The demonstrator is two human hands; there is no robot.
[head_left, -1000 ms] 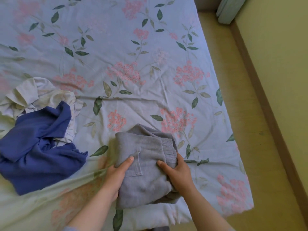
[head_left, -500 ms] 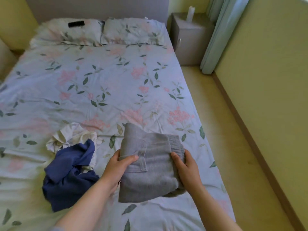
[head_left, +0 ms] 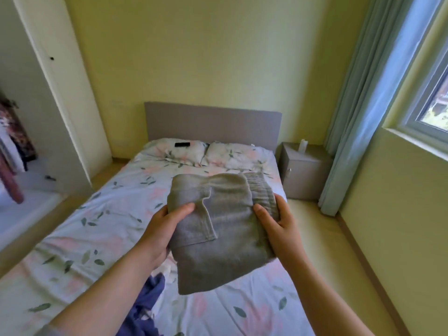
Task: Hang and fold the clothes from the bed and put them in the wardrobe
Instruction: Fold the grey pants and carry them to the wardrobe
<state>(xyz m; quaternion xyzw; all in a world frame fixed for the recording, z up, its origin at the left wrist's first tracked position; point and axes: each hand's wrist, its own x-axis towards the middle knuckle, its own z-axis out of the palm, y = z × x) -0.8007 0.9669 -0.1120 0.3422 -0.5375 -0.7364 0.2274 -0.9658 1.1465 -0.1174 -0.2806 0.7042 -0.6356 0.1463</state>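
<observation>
Folded grey fleece garment (head_left: 230,238), possibly sweatpants: held above the floral-sheeted bed (head_left: 109,214), its sides clasped by the fingers of left hand (head_left: 162,231) and right hand (head_left: 281,226).

Home bedroom: bed (head_left: 116,214) with floral sheet, two pillows (head_left: 208,155) against grey headboard (head_left: 213,124); nightstand (head_left: 303,173) right of bed, curtained window (head_left: 431,103) beyond it, open wardrobe (head_left: 14,146) left of bed

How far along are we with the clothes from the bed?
Done: the grey sweatpants are folded. In hand: the left hand and right hand hold them above the bed. Left: carrying them to the open wardrobe on the left, then dealing with the crumpled blue garment and the white garment beside it on the bed.
</observation>
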